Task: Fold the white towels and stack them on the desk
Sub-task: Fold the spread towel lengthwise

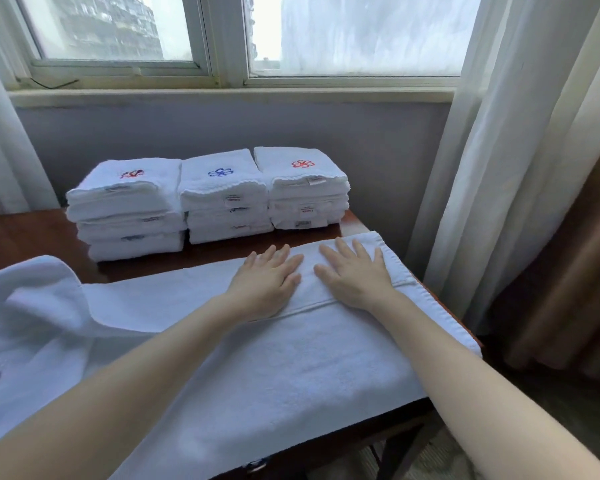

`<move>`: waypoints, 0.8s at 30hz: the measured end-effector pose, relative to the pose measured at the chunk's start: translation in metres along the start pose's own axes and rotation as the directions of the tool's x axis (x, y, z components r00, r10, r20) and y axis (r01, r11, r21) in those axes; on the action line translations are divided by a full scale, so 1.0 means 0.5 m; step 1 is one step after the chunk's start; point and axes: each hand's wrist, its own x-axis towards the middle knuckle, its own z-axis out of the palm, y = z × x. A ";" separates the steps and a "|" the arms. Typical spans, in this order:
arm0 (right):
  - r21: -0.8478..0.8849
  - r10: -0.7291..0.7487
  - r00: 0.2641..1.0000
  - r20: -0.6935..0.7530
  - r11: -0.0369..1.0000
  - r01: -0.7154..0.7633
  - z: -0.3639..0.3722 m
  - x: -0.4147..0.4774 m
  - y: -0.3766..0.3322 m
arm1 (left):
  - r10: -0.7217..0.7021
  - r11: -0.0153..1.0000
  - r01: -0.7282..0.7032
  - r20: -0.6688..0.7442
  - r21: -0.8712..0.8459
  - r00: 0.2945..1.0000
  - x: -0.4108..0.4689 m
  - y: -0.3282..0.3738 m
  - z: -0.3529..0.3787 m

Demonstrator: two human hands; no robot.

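White terry lies flat under both palms. The towel (291, 368) is spread lengthwise across the bench (32, 237). The left grip (269, 282) and right grip (355, 277) press down on it side by side, fingers straight and slightly fanned, pinching nothing.

A hemmed edge (326, 303) of an upper layer runs just under the heels of both palms. The cloth therefore looks doubled along its length, and the step in hand is, I judge, smoothing that fold.

Outward of the right grip the towel ends squarely near the bench's corner. Outward of the left grip it runs on and rises in a loose, rumpled hump. Beyond the fingertips, apart from the towel, three stacks (222, 199) of folded towels stand in a row.

The next move probably calls for flattening the rumpled end. After that, one short end would be pinched at both corners and carried across to halve the length, with the edges kept matched before the towel joins a stack.
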 end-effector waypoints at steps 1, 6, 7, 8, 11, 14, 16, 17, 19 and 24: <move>-0.005 -0.001 1.000 0.000 1.000 0.001 -0.002 0.006 0.009 | -0.007 1.000 0.007 0.001 -0.002 1.000 0.009 0.006 0.001; -0.012 -0.018 1.000 -0.007 1.000 0.018 -0.013 0.031 0.057 | -0.032 0.999 0.031 -0.024 -0.032 0.999 0.045 0.043 0.006; -0.010 -0.018 1.000 -0.012 1.000 0.018 -0.014 0.034 0.063 | -0.036 0.999 0.034 -0.037 -0.043 0.999 0.048 0.049 0.006; -0.007 -0.019 1.000 -0.017 1.000 0.019 -0.014 0.036 0.068 | -0.040 0.998 0.036 -0.056 -0.057 0.998 0.050 0.054 0.004; 0.006 -0.036 0.999 -0.039 0.999 0.036 -0.014 0.035 0.071 | -0.052 0.991 0.036 -0.119 -0.132 0.991 0.044 0.061 -0.004; 0.034 -0.088 0.989 -0.121 0.995 0.093 -0.021 0.023 0.062 | -0.049 0.987 0.032 -0.106 -0.156 0.993 0.026 0.063 -0.018; 0.110 -0.089 0.983 -0.158 0.988 0.107 -0.024 0.009 0.049 | -0.044 0.992 0.035 -0.070 -0.124 0.997 0.007 0.058 -0.036; 0.166 -0.080 0.982 -0.173 0.980 0.110 -0.025 0.001 0.039 | -0.053 0.993 0.045 -0.069 -0.110 0.996 -0.005 0.051 -0.047; 0.276 -0.092 0.978 -0.189 0.951 0.143 -0.026 -0.011 0.001 | -0.089 0.990 0.078 -0.091 -0.113 0.992 -0.035 0.025 -0.075; 0.438 -0.260 0.944 -0.203 0.838 0.325 -0.030 -0.019 -0.172 | -0.214 0.964 0.168 -0.230 -0.205 0.949 -0.166 -0.083 -0.141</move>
